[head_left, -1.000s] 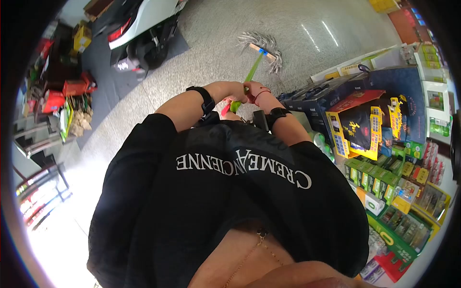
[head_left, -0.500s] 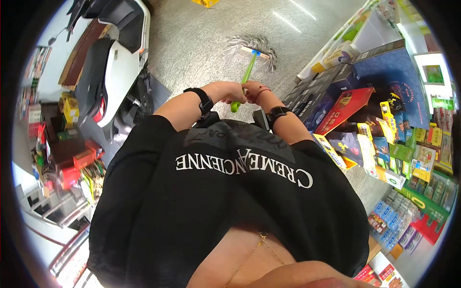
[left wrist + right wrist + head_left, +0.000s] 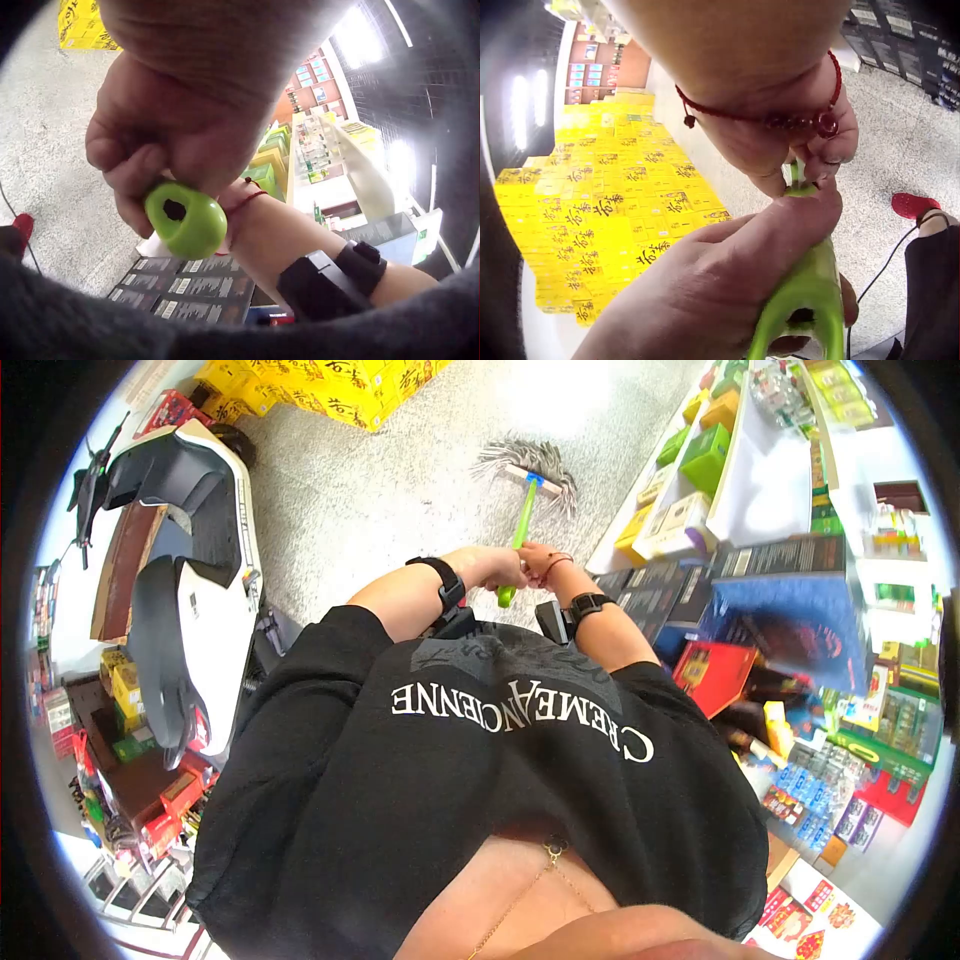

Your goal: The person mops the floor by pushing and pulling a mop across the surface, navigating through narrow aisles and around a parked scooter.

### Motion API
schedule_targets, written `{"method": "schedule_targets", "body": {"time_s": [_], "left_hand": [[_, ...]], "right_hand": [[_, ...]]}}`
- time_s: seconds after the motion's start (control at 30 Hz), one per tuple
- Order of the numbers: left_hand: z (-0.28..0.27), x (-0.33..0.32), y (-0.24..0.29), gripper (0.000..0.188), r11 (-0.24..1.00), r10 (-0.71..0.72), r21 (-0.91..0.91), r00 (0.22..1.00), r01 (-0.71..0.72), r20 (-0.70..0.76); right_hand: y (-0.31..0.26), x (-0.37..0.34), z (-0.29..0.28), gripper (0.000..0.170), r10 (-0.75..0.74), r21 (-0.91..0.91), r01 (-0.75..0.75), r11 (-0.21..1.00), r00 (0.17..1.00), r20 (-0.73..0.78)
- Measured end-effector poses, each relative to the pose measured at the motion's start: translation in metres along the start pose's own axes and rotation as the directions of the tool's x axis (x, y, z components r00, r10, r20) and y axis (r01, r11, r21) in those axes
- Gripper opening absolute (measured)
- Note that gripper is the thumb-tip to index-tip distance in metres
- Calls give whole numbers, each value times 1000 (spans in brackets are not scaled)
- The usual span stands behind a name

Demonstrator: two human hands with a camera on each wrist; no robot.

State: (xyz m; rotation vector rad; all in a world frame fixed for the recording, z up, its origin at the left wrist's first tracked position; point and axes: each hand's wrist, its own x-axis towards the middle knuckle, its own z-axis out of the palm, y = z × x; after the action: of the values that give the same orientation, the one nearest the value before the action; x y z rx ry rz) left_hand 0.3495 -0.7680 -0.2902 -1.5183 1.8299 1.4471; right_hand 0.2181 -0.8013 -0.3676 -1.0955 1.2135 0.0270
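Observation:
A mop with a grey string head (image 3: 545, 458) and green handle (image 3: 524, 515) is in front of me in the head view, its head spread on the floor. My left hand (image 3: 495, 567) curls round the upper handle, and the rounded green end (image 3: 187, 221) sticks out of that fist in the left wrist view. Just beyond it, my right hand (image 3: 541, 561), with a red bracelet (image 3: 761, 120) at the wrist, grips the handle lower down. Both hands are close together. In the right wrist view, my left hand (image 3: 727, 259) wraps the slotted green handle end.
A white and black scooter (image 3: 215, 610) stands on the left. Yellow cartons (image 3: 335, 390) are stacked at the far left. Along the right run white shelves (image 3: 760, 480) and dark boxes (image 3: 650, 600). Speckled floor (image 3: 350, 500) lies around the mop.
The surroundings have slid back and down the head view: the scooter is lower left, and yellow cartons have come in at the top. Both hands keep hold of the mop.

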Motion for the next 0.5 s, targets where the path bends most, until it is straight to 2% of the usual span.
{"method": "schedule_targets", "body": {"time_s": [0.03, 0.07, 0.13, 0.17, 0.23, 0.27, 0.3, 0.33, 0.37, 0.43, 0.47, 0.5], "left_hand": [[-18, -3, 10, 35, 998, 1, 67, 999, -4, 50], [-28, -2, 10, 35, 999, -2, 54, 999, -1, 51], [-69, 13, 17, 35, 998, 46, 46, 997, -49, 62], [-82, 23, 23, 35, 997, 55, 46, 996, -59, 76], [-105, 41, 35, 33, 999, -7, -38, 992, 12, 125], [-109, 54, 35, 32, 998, 53, -49, 992, -47, 115], [-114, 57, 36, 31, 992, 107, -70, 990, -101, 88], [-127, 66, 44, 29, 999, 29, 33, 994, -33, 109], [-140, 71, 52, 28, 999, -6, 43, 988, -1, 157], [-163, 90, 57, 29, 997, 80, -15, 983, -79, 163], [-175, 101, 63, 29, 997, 80, -13, 982, -79, 169], [-189, 113, 70, 30, 999, 26, 24, 978, -31, 209]], "right_hand": [[-20, -12, -6, 13, 111, 191, -106, 976, 994, -13], [-24, -4, -12, 13, 117, 182, -114, 977, 993, -5], [-37, 22, -44, 15, 98, 319, -96, 943, 995, 10], [-39, 31, -56, 15, 111, 327, -106, 939, 994, 3], [-41, 47, -75, 14, 7, 414, 23, 910, 997, -72], [-50, 44, -83, 14, 8, 431, 27, 902, 997, -80], [-63, 38, -90, 14, 75, 375, -43, 926, 995, -70], [-74, 36, -103, 14, 147, 327, -115, 938, 986, -77], [-78, 45, -117, 14, 149, 332, -113, 937, 985, -85], [-78, 68, -142, 15, 82, 344, -45, 938, 992, -91], [-96, 62, -149, 15, 117, 332, -55, 941, 979, -168], [-98, 71, -164, 15, 119, 338, -56, 940, 979, -168]]}}
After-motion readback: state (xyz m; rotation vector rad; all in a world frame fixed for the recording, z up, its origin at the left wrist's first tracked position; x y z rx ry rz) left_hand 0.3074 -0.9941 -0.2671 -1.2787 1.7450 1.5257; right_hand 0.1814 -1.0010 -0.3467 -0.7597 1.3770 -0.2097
